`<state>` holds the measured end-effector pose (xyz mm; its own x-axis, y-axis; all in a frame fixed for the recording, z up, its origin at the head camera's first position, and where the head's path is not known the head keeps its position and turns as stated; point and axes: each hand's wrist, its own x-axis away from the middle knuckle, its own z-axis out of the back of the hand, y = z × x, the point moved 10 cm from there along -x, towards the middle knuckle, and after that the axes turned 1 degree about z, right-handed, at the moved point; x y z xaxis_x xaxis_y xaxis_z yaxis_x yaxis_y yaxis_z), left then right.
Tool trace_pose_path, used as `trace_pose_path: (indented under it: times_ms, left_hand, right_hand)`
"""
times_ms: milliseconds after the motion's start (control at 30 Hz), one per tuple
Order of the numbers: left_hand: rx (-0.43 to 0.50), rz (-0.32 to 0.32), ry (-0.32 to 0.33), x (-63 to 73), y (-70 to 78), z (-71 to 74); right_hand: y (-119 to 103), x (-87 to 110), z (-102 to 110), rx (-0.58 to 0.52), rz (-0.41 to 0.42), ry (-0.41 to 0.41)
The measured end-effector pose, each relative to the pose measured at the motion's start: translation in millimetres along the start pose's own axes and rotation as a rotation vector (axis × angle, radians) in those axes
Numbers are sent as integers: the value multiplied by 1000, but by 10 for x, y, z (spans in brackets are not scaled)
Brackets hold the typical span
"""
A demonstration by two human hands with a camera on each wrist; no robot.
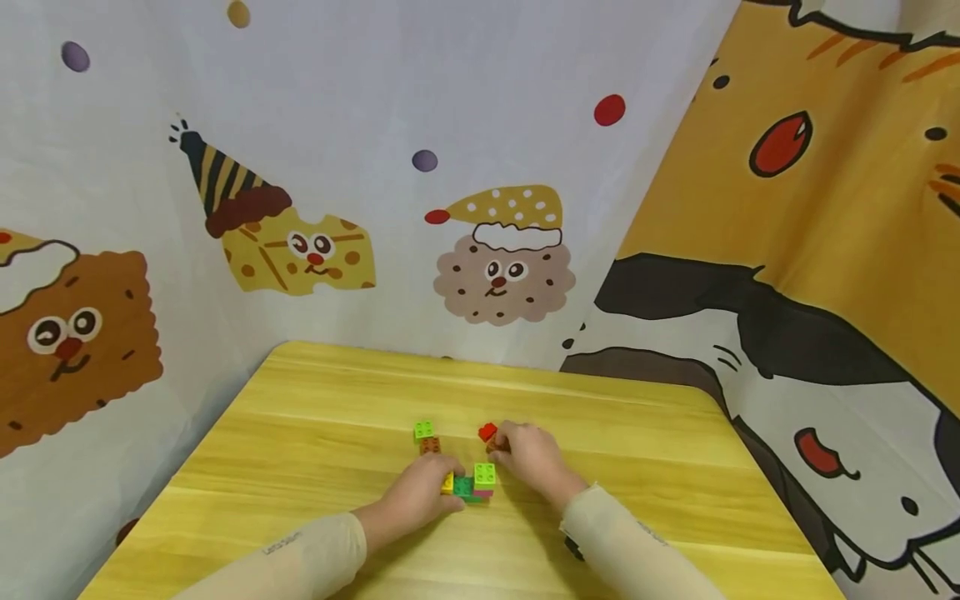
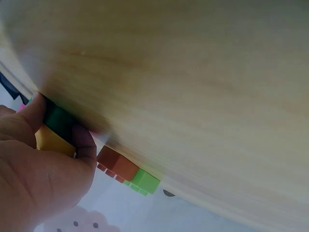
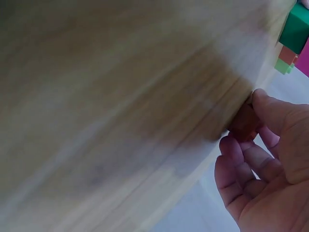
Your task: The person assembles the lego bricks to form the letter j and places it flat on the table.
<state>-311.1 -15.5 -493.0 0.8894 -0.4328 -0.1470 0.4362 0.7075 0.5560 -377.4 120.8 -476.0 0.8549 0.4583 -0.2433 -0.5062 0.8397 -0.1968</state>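
My left hand (image 1: pixel 422 493) grips a group of toy building blocks from the left, with thumb and finger around a yellow block (image 1: pixel 448 483) and a dark green block (image 2: pixel 60 122). A light green block (image 1: pixel 484 474) sits on a pink block (image 1: pixel 483 492) at the right end of this group. My right hand (image 1: pixel 531 454) pinches a brown block (image 3: pixel 245 123) between thumb and fingers at the tabletop. Touching or close beside that block is a red block (image 1: pixel 487 431); the hand partly hides where they meet.
Beyond the left hand, another brown block (image 1: pixel 430 445) and a light green block (image 1: pixel 423 429) stand together. The wooden table (image 1: pixel 315 400) reaches back to a cartoon-printed cloth (image 1: pixel 390 100). A small dark object (image 1: pixel 573 547) shows beside the right sleeve.
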Motion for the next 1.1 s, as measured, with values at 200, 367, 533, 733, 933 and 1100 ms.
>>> trace_pose_path:
  times_ms: [200,367,533,733,933,1100]
  left_hand:
    - [-4,-1,-1,16,11,-17]
    - [4,-9,-2,18,25,-18]
    - [-10,-36,27,12,35,15]
    - [-8,-42,30,19,38,15]
    - [5,-27,19,25,41,10]
    - [-5,-26,21,21,52,26]
  right_hand:
    - [22,37,-1,-51,-8,-10]
    - [11,84,157,-346,-52,-91]
    - [-338,154,488,-459,86,-216]
    - [-714,291,560,-252,271,-279]
    - [-763,342,441,-133,267,-270]
    - [-795,337,387,-87,244,-256]
